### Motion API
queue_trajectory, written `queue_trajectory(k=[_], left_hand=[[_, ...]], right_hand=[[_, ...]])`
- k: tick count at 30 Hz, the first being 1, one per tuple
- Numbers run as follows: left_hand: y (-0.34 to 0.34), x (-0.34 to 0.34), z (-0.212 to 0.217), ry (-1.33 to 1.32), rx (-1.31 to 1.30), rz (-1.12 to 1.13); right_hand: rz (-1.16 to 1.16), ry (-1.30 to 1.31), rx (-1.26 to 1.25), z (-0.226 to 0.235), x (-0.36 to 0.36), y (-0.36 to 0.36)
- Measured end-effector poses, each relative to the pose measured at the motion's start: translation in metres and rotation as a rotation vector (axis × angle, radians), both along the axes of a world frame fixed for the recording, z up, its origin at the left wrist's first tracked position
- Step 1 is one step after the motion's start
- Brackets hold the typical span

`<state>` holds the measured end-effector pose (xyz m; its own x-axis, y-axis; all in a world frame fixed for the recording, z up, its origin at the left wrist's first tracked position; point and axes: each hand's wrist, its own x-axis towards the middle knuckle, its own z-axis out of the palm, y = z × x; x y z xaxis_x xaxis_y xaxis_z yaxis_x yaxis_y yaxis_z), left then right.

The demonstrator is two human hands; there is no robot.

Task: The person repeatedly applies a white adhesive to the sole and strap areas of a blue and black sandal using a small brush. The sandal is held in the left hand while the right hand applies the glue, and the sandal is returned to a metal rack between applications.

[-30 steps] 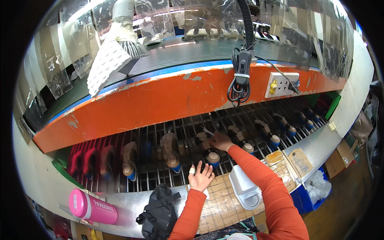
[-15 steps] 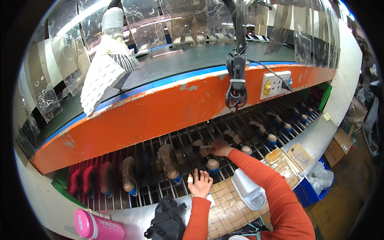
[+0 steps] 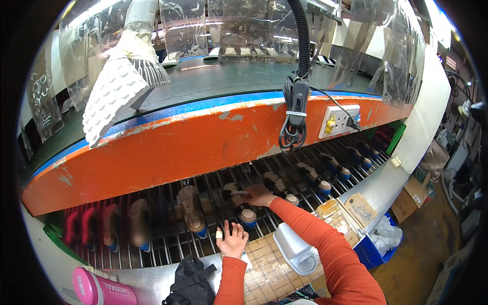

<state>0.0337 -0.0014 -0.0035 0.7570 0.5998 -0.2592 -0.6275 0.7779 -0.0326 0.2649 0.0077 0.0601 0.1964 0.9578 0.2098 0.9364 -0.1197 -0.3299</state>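
My right hand [image 3: 260,194] reaches under the orange conveyor housing [image 3: 168,147] and holds a small brush-like tool against a dark shoe [image 3: 239,201] mounted on a blue-tipped last on the metal rod conveyor [image 3: 168,244]. My left hand [image 3: 233,240] rests open, palm down, on the front edge of the conveyor, with a white bandage on one finger. Both arms wear orange sleeves. A tan shoe [image 3: 191,208] stands just left of the dark one.
More shoes on lasts line the rods to the right [image 3: 311,175] and left [image 3: 137,223]. A white container [image 3: 297,251], a black bag [image 3: 190,284] and a pink bottle [image 3: 101,290] sit on the front bench. A coiled cable [image 3: 294,117] and a socket box [image 3: 338,121] hang on the housing.
The view has tilted and shifted; the shoes appear further right along the rods. My right hand stays on the dark shoe and my left hand stays on the front edge.
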Motion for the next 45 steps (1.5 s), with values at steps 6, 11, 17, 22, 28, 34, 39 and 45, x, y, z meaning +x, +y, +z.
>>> queue_trajectory(k=[6,11,17,22,28,34,39,45], left_hand=[[0.000,0.001,-0.001,-0.018,0.006,-0.009],[0.000,0.001,-0.003,-0.002,-0.010,-0.005],[0.001,0.001,-0.003,-0.020,0.002,-0.008],[0.000,0.002,-0.001,-0.011,-0.013,0.002],[-0.001,0.002,-0.001,-0.030,-0.016,0.003],[0.001,0.001,-0.002,-0.092,0.038,-0.002],[0.004,0.000,-0.004,-0.139,0.056,-0.006],[0.005,0.000,-0.003,-0.118,0.038,-0.005]], right_hand=[[0.051,0.045,0.012,0.002,-0.002,-0.002],[-0.002,0.155,-0.036,0.004,-0.002,0.002],[0.029,0.146,-0.025,0.008,-0.004,0.000],[0.001,0.191,-0.022,0.016,-0.009,-0.002],[-0.018,0.221,-0.138,0.026,-0.011,-0.006],[-0.016,0.206,-0.141,0.028,-0.013,-0.005],[-0.029,0.230,-0.189,0.020,-0.006,-0.007],[-0.038,0.202,-0.141,0.003,0.002,0.002]])
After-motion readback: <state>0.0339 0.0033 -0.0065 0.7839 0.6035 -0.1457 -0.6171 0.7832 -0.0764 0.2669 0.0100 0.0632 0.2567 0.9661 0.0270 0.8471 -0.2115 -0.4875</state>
